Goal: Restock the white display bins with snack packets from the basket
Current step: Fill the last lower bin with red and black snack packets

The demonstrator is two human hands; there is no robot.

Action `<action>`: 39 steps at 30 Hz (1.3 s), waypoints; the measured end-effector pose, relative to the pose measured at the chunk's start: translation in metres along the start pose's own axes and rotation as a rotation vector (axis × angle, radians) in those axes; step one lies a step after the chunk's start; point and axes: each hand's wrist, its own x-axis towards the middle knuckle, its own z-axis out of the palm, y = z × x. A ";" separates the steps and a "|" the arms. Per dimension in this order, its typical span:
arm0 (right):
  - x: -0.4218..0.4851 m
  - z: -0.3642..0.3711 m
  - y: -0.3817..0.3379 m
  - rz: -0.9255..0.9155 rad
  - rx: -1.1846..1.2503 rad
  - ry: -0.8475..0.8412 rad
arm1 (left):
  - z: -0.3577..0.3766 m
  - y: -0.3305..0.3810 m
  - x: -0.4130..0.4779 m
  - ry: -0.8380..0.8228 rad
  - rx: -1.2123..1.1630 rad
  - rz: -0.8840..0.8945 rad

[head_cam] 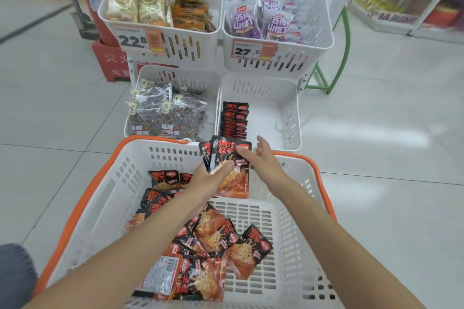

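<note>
Snack packets (227, 155) — gripped in left hand (211, 182); loose-fingered right hand (263, 162) touches them.

The single wide-angle camera, worn on the head, looked forward and steeply down from close above the basket (110, 190), the white display bins (288, 113) just beyond, forearms (155, 233) entering from below.

Glossy, crinkled film in black and red is being shown by the packets (200, 281) at 6 o'clock. The basket (296, 258) is being seen as smooth white perforated plastic, edged in orange plastic. Matt white slotted plastic is being shown by the bins (288, 118) at 12 o'clock. Clear shiny film is being displayed on the snack bags (163, 113) at 11 o'clock, and light is being reflected by the polished floor tiles (376, 133).
</note>
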 end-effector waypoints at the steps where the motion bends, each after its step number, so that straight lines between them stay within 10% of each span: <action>1: 0.001 -0.003 -0.004 0.065 0.104 -0.114 | 0.003 0.009 0.001 0.000 0.047 0.043; 8: 0.039 -0.061 -0.042 -0.120 0.173 -0.248 | 0.025 0.073 0.065 -0.098 0.351 0.353; 16: 0.133 -0.116 -0.003 -0.246 -0.063 0.210 | 0.023 0.081 0.162 0.194 0.893 0.512; 22: 0.185 -0.111 0.073 0.113 -0.325 -0.323 | -0.013 0.042 0.190 0.004 1.391 0.539; 35: 0.203 -0.110 0.063 0.204 -0.498 -0.689 | -0.017 0.036 0.196 -0.001 1.370 0.548; 39: 0.182 -0.099 0.043 0.109 -0.573 -0.442 | -0.018 0.042 0.185 0.016 1.302 0.529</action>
